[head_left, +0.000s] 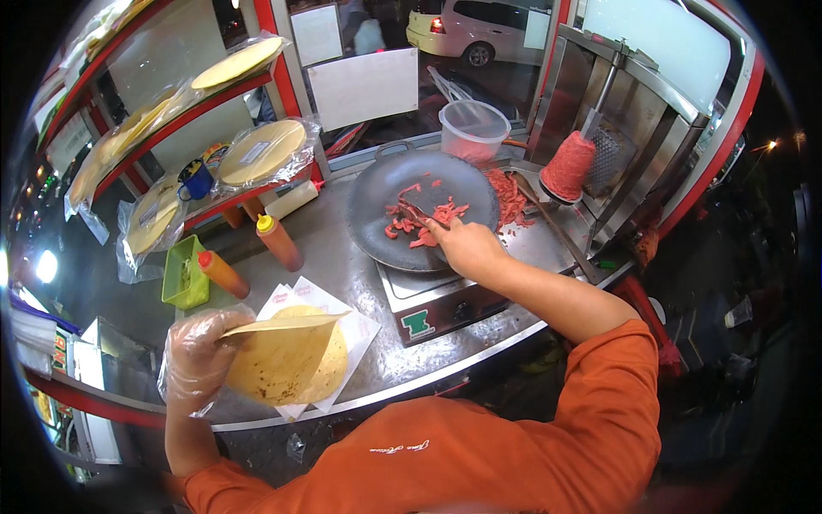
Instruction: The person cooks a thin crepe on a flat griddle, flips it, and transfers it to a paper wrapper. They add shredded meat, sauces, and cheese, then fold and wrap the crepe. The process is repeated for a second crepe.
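My left hand (199,347), in a clear plastic glove, pinches the edge of a round flatbread (278,364) and lifts one side so that it folds over. Under the flatbread lie sheets of white printed paper (361,338) on the metal counter. Bare, my right hand (469,248) is closed on the handle of tongs (415,212) over a dark round griddle pan (377,227). The tongs' ends touch shredded red meat (449,210) in the middle of the pan. Their exact grip on the meat is too small to tell.
Two sauce bottles (279,242) and a green container (186,272) stand left of the pan. A stove (428,300) carries the pan. Beyond are a plastic tub (473,128), a meat spit (568,167), loose meat (507,197) and a long wooden-looking utensil (556,227). Bagged flatbreads (261,152) fill shelves.
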Demonstrator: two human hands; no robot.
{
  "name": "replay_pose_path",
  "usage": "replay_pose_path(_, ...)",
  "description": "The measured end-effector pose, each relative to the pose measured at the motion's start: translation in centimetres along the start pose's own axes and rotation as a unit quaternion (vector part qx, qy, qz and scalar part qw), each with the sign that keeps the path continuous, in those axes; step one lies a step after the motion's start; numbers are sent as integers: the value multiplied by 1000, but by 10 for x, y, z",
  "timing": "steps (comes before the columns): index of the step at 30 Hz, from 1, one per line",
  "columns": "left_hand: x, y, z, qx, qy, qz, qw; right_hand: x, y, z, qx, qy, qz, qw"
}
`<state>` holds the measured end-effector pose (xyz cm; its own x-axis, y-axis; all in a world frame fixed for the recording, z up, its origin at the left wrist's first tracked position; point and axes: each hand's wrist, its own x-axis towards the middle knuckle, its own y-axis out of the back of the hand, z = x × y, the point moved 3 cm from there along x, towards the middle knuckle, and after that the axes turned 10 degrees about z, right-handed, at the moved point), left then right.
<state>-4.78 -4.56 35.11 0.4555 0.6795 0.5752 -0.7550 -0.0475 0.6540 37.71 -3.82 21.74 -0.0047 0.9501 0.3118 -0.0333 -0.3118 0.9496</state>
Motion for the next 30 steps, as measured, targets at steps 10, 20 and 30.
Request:
replay_pose_path(10,-35,-7,17,-5,102,120,987,81,80,174,445,-200,27,873)
replay_pose_path(20,-50,-41,57,120,125,171,970,162,31,261,-70,-75,66,993)
replay_pose_path(30,-59,-47,56,152,84,158,972,71,35,110,-75,157,81,981)
